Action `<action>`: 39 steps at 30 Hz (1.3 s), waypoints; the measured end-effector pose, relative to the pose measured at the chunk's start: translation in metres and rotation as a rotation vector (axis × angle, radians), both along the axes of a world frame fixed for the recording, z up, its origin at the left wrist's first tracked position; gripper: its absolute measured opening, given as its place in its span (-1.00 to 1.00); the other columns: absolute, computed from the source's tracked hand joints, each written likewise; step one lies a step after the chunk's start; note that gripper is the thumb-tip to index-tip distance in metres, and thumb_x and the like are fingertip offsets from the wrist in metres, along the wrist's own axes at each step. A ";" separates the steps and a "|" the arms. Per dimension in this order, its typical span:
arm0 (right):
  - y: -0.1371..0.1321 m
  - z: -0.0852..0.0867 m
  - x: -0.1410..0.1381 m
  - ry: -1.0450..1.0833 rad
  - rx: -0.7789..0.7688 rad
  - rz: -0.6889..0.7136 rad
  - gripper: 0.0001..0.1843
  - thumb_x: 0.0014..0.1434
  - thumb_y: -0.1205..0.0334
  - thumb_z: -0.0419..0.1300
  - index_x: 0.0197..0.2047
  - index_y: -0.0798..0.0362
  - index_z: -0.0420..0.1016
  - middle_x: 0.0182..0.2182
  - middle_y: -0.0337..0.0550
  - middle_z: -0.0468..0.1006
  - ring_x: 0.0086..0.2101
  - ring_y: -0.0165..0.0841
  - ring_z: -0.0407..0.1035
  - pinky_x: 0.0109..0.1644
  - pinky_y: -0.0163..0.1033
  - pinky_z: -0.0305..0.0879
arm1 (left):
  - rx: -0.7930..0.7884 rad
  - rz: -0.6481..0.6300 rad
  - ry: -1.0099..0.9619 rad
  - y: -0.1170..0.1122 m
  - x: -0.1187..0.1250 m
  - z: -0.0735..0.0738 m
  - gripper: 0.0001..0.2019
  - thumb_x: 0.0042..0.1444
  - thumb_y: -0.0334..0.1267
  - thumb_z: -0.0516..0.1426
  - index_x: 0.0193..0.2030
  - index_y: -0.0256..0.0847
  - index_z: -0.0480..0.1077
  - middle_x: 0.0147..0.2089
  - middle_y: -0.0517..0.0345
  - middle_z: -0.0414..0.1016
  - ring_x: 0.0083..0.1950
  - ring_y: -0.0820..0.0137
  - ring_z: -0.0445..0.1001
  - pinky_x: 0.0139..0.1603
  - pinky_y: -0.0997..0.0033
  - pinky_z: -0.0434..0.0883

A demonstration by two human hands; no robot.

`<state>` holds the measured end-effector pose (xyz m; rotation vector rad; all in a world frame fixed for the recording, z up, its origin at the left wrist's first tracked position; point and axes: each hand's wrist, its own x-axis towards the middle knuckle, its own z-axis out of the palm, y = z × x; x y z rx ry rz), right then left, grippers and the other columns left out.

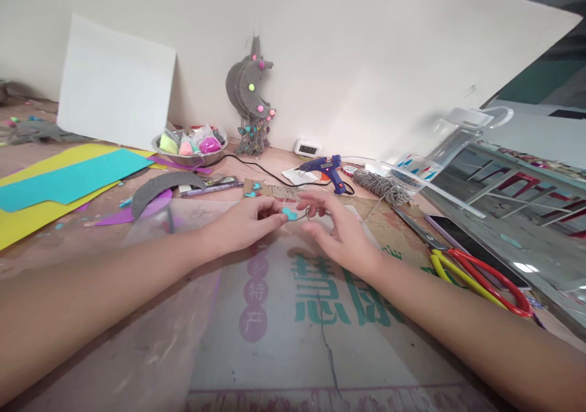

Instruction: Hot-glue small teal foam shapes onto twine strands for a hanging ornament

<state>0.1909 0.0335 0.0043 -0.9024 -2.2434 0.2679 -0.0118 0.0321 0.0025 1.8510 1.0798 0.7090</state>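
Between the thumb and fingertips of my left hand (pixel 249 221) is a small turquoise foam heart (pixel 289 214), held above the middle of the plastic-covered board. A length of grey yarn (pixel 300 217) runs from the heart to my right hand (pixel 341 226), where it makes a small loop at the curled fingers. My right thumb stands apart below those fingers. Just behind my left hand, several more turquoise hearts (pixel 253 193) lie on a cardboard piece. From the right hand the yarn seems to lead back to a grey skein (pixel 382 186).
A blue glue gun (pixel 327 169), its black cord trailing left, lies behind my hands. To the right are red-and-yellow scissors (pixel 476 271) and a phone (pixel 476 247). A grey-wrapped crescent (pixel 160 183), coloured sheets (pixel 68 180) and a metal bowl (pixel 215 159) sit left. A decorated moon (pixel 249 88) hangs behind.
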 end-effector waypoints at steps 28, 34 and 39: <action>0.012 -0.002 0.001 0.195 -0.153 -0.101 -0.69 0.28 0.10 -0.06 -0.16 0.03 0.45 -0.19 -0.09 0.50 -0.16 -0.30 0.36 -0.06 -0.14 0.29 | 0.012 0.002 -0.004 -0.002 0.000 0.000 -0.73 0.14 -0.06 -0.01 -0.46 -0.20 0.19 -0.56 0.28 0.26 -0.57 0.51 0.27 -0.58 0.53 0.21; 0.017 -0.009 0.001 0.451 -0.113 -0.144 -0.79 0.17 0.13 0.12 -0.14 -0.01 0.27 -0.30 -0.17 0.37 -0.31 -0.38 0.30 -0.21 -0.25 0.31 | -0.010 0.006 0.007 -0.002 0.001 0.002 -0.75 0.14 -0.07 0.00 -0.43 -0.19 0.22 -0.56 0.29 0.24 -0.59 0.52 0.26 -0.62 0.53 0.20; 0.034 -0.007 0.013 0.667 -0.209 -0.196 -0.81 0.22 0.12 0.06 -0.35 0.04 0.32 -0.52 -0.26 0.31 -0.49 -0.45 0.22 -0.38 -0.32 0.21 | -0.045 0.016 0.013 -0.004 0.001 0.005 -0.75 0.14 -0.07 -0.01 -0.43 -0.19 0.22 -0.57 0.29 0.22 -0.60 0.51 0.26 -0.64 0.53 0.22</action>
